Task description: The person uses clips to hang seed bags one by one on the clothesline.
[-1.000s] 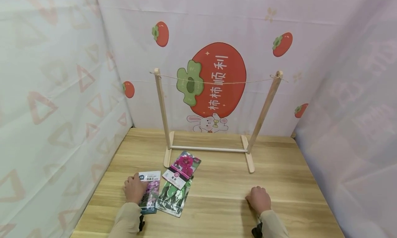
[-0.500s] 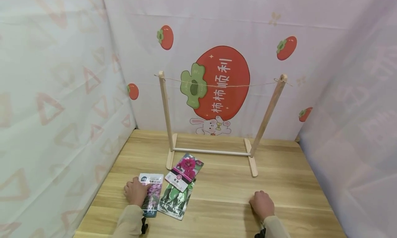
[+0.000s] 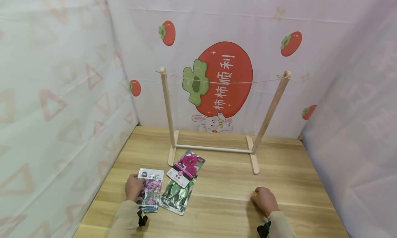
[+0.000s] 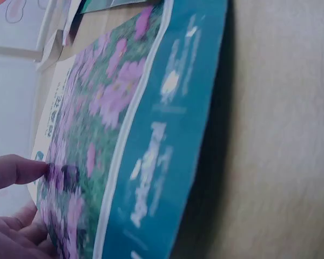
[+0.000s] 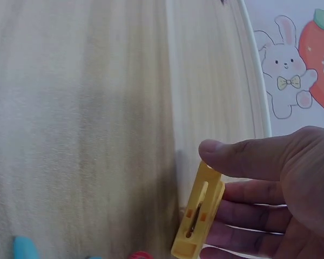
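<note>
Seed packet [image 3: 150, 191] with purple flowers lies under the left hand [image 3: 134, 187], fingertips pressing flat, while the right hand [image 3: 263, 200] pinches a yellow clothespin [image 5: 198, 213]; best keep both grips steady.

Bare surface [image 3: 223, 191] was left between the seed packets [image 3: 173, 186] and the right hand [image 3: 263, 200]. Passage rearward was barred by the wooden frame [image 3: 214, 149] and its string [image 3: 226, 82]; both sides were closed by curtain walls [image 3: 62, 103].
</note>
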Tool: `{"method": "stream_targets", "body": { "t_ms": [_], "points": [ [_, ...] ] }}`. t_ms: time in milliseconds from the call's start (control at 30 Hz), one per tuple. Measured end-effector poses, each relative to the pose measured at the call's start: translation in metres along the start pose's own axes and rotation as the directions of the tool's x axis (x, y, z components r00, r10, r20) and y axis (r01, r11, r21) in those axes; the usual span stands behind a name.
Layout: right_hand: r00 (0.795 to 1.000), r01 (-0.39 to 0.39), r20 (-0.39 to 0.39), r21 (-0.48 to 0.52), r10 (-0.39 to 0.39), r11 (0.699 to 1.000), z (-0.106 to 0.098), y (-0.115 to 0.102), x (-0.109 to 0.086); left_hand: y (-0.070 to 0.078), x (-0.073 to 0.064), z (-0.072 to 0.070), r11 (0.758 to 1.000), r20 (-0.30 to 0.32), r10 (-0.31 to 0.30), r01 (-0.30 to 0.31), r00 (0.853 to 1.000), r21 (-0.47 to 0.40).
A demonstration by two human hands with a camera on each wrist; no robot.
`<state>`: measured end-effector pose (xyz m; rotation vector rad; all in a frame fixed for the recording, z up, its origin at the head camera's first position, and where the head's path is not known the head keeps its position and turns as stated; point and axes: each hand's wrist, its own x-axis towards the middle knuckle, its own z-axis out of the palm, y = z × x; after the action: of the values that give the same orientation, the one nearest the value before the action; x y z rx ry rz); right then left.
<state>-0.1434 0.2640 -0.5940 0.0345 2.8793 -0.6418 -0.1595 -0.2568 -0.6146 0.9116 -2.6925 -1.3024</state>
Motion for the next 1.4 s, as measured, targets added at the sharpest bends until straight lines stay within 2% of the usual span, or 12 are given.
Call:
{"method": "stream_targets", "body": {
  "t_ms": [200,367,733,967,1133,1333,1400],
  "points": [
    [0.999,-0.013,0.048,0.058,0.010,0.998,-0.006,0.003,0.002,-0.003,0.002,-0.008,0.991,0.118,-0.020,0.036,0.993,-0.132],
    [0.999,0.001,0.052,0.048,-0.003,0.999,-0.008,0.004,0.003,-0.006,0.003,-0.015,0.971,0.138,-0.027,0.059,0.990,-0.232],
    [0.998,0.011,0.056,0.051,-0.014,0.999,-0.010,0.001,0.001,-0.012,0.005,-0.022,0.943,0.185,-0.098,0.151,0.978,-0.298],
    [0.999,0.023,0.023,0.076,-0.025,0.997,-0.012,0.001,0.003,-0.007,0.007,-0.024,0.919,0.186,-0.113,0.174,0.976,-0.353],
    [1.000,0.009,0.020,0.140,-0.012,0.990,-0.016,-0.001,0.006,0.003,0.006,-0.029,0.911,0.160,-0.113,0.167,0.981,-0.377],
    [1.000,-0.003,-0.013,0.232,0.006,0.973,-0.019,-0.003,0.007,0.010,0.004,-0.033,0.897,0.160,-0.114,0.171,0.981,-0.409],
    [0.999,-0.003,-0.030,0.267,0.012,0.964,-0.021,-0.005,0.007,0.010,0.004,-0.034,0.906,0.139,-0.109,0.156,0.984,-0.394]
  ]
}}
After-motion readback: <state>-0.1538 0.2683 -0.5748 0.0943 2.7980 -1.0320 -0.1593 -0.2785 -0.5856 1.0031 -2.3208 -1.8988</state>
